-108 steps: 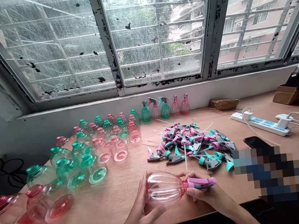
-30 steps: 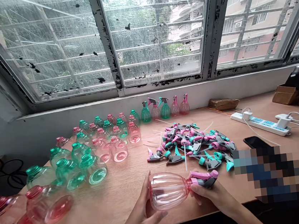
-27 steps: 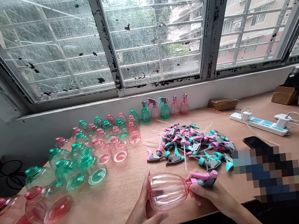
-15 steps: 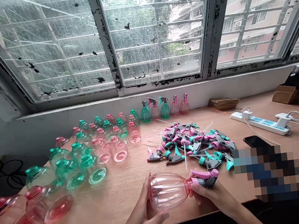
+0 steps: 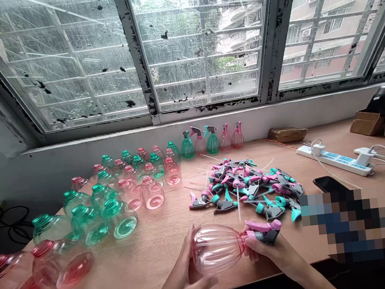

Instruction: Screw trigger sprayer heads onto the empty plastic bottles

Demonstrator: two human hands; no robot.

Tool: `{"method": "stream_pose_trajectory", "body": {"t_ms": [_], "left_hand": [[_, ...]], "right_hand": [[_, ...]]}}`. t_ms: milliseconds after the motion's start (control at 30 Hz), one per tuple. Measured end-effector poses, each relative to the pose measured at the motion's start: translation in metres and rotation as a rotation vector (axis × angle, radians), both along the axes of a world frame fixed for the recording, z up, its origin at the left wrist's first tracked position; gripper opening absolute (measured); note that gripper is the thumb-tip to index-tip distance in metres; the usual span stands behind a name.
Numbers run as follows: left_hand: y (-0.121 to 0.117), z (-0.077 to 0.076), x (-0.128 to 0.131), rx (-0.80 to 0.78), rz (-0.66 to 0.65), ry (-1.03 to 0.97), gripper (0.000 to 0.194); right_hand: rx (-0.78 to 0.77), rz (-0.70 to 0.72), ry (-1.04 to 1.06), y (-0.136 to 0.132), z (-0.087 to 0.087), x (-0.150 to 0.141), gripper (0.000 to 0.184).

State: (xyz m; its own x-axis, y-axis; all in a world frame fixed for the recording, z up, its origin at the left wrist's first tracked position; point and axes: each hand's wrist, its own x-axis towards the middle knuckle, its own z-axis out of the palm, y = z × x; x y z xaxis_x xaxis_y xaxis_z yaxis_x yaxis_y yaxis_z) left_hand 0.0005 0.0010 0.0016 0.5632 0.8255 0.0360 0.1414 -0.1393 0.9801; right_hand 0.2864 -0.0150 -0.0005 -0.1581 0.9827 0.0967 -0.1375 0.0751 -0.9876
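A clear pink spray bottle (image 5: 218, 248) lies on its side between my hands, above the table's front edge. My left hand (image 5: 189, 270) is curved round its base, thumb below. At the neck, my right hand (image 5: 263, 247) is closed on the pink collar of the trigger sprayer head (image 5: 267, 231), which sits on the bottle mouth. How tightly the collar is screwed cannot be seen. Just beyond lies a heap of pink, teal and grey sprayer heads (image 5: 249, 184) with thin tubes.
Open pink and green bottles (image 5: 119, 218) stand in rows on the left. Several bottles with sprayer heads (image 5: 212, 141) line the wall. On the right are a power strip (image 5: 335, 159), a phone (image 5: 332, 186), cables and a cardboard box (image 5: 367, 122).
Almost nothing differs. Both hands keep the pink bottle in nearly the same place, and the bottles and heap around them have not moved.
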Motion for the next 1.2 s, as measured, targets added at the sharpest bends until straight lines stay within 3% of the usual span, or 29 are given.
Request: {"method": "stream_pose_trajectory", "body": {"t_ms": [200, 367, 467, 567, 833, 1000, 1200], "left_hand": [[-0.002, 0.000, 0.001, 0.032, 0.034, -0.015, 0.094], [-0.004, 0.005, 0.002, -0.036, 0.036, -0.054, 0.111], [-0.005, 0.011, 0.003, -0.122, 0.038, -0.083, 0.105], [-0.007, 0.015, 0.004, -0.111, 0.048, -0.044, 0.096], [-0.003, 0.005, 0.004, 0.015, 0.025, -0.037, 0.092], [-0.004, 0.004, 0.001, -0.059, 0.033, -0.017, 0.107], [-0.004, 0.002, -0.001, -0.066, 0.027, -0.010, 0.100]], "right_hand": [[0.000, -0.014, -0.012, 0.001, -0.003, -0.001, 0.037], [0.006, -0.013, -0.020, 0.000, -0.004, 0.000, 0.037], [0.015, 0.000, -0.019, 0.000, -0.003, 0.000, 0.039], [0.018, -0.004, -0.026, 0.000, -0.003, 0.001, 0.039], [0.035, -0.005, -0.045, 0.001, -0.005, 0.001, 0.038], [0.026, -0.009, -0.069, 0.001, -0.003, 0.000, 0.039], [0.031, -0.011, -0.067, 0.000, -0.003, 0.001, 0.037]]}}
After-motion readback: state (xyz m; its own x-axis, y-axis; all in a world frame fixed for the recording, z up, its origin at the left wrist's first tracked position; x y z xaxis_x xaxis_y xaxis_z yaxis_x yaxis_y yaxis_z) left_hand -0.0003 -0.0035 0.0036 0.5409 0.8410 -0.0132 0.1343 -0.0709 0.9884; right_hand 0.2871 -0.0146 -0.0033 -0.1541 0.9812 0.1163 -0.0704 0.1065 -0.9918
